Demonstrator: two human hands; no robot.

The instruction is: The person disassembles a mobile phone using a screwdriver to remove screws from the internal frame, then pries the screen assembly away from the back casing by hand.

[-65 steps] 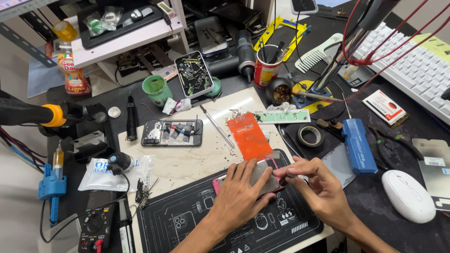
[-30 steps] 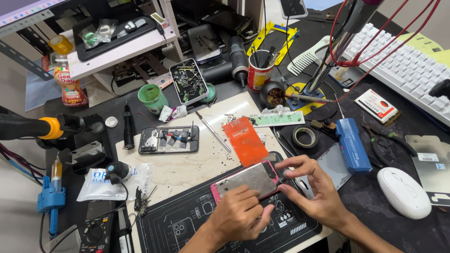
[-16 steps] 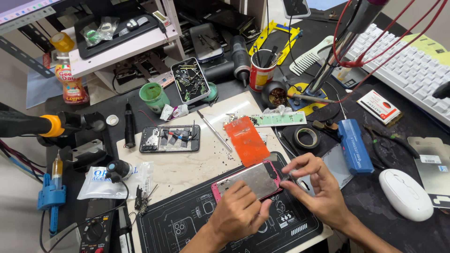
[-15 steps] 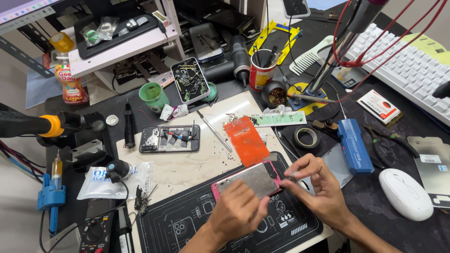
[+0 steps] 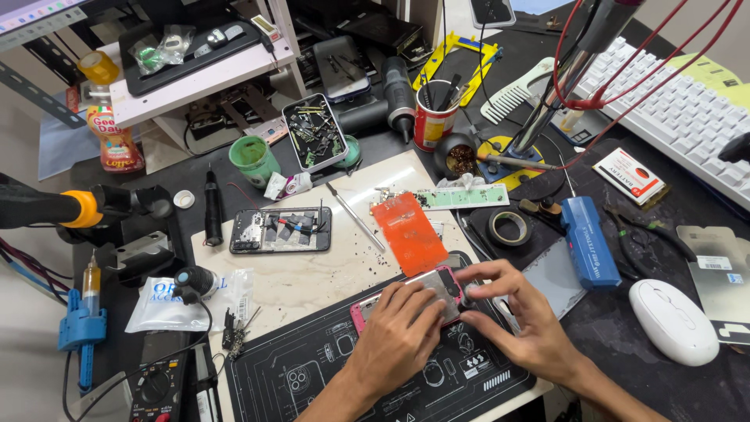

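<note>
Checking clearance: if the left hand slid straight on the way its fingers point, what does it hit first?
Left hand lies on the pink-edged phone, fingers pointing up-right. Straight on, it would likely meet the orange sheet first; depth is hard to judge.

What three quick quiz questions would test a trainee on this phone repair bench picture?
1. True or false: both hands rest on the pink-framed phone.
2. Which lies directly beyond that phone? A) white mouse B) orange sheet C) green cup
3. Fill in: the opened phone lies to the ____ of the orange sheet in the picture.

Key: 1 true, the left hand presses on top and the right hand pinches its end. 2 B. 3 left.
</note>
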